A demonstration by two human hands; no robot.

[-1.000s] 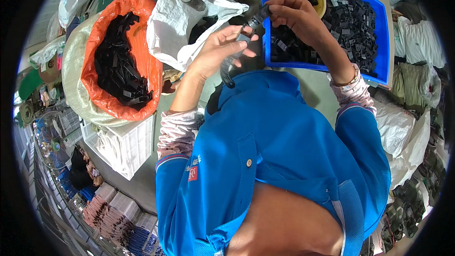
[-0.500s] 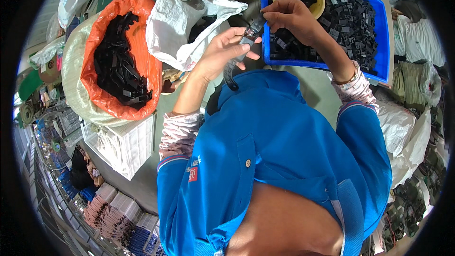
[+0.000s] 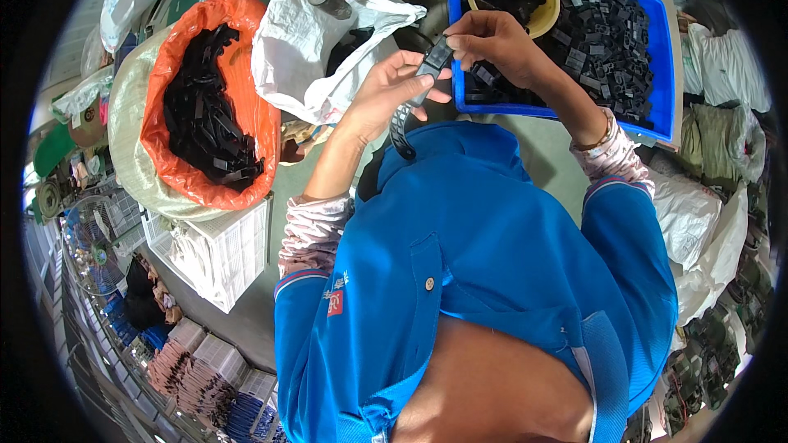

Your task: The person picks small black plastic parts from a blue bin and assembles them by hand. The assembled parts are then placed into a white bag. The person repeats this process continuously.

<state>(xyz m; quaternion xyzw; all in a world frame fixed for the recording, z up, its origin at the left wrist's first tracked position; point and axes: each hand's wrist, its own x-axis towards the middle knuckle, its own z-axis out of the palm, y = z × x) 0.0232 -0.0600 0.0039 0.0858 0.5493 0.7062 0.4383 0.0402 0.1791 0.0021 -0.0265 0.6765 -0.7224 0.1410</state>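
My left hand [image 3: 382, 94] is closed around a curved black plastic part [image 3: 400, 135], its thumb pressed on the flat greyish middle. The lower end of that part curves down towards my lap and has a row of openings. At its upper end sits a dark block-shaped piece [image 3: 439, 55]. My right hand [image 3: 502, 47] pinches the block's top corner between thumb and fingers; whether the block is separate cannot be made out. Beyond my right hand lies a blue bin [image 3: 671, 74] of small black plastic blocks [image 3: 603, 41].
A yellow tub [image 3: 552, 8] of black pieces sits in the blue bin's far left part. To the left, an orange-lined sack [image 3: 267, 115] holds long black parts [image 3: 205, 115], above a white crate [image 3: 238, 262]. A white sack [image 3: 287, 49] stands between sack and bin.
My right hand has come down and slightly left, closer to my left hand. The block at the part's upper end shows more fully. My left hand has hardly moved.
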